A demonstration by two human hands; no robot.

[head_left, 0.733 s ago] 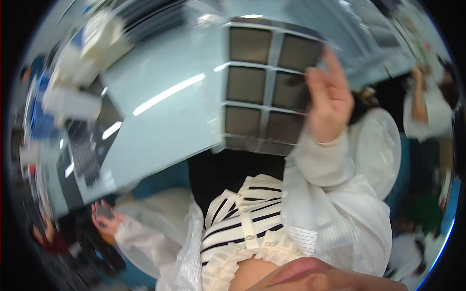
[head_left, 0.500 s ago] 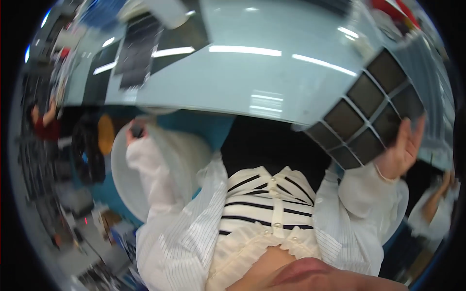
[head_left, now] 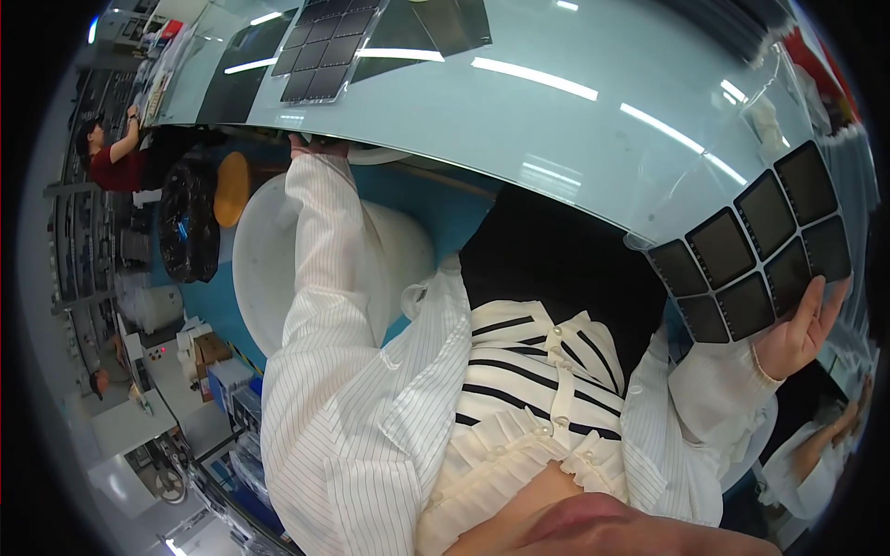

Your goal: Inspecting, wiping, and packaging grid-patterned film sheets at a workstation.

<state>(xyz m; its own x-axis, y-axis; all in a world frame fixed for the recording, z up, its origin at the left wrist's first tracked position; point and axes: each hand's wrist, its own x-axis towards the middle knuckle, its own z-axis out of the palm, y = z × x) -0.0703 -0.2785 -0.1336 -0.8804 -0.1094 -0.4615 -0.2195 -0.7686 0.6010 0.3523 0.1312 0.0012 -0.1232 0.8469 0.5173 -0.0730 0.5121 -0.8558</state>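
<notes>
My right hand (head_left: 803, 330) grips a clear sheet of several dark square panels (head_left: 721, 248) by its near right edge. Its fingers lie over the edge, and the sheet is tilted beside the right end of the glossy pale table (head_left: 519, 120). My left hand (head_left: 317, 145) reaches forward to the table's near edge, above a large white bin (head_left: 255, 250). The table edge partly covers its fingers, so I cannot see whether they hold anything. Beyond that hand, a similar sheet of dark panels (head_left: 320, 56) lies on the table.
Dark flat sheets (head_left: 243, 69) lie at the table's far left. A black bag-lined bin (head_left: 190, 222) and an orange round seat (head_left: 233, 190) stand left of the white bin. Another person (head_left: 116, 157) is at the far left, and a white-sleeved person (head_left: 816, 454) is close on my right.
My left hand has moved forward from over the white bin to the table edge; the small dark object in it no longer shows. The view has shifted; my right hand still holds the panel sheet.
</notes>
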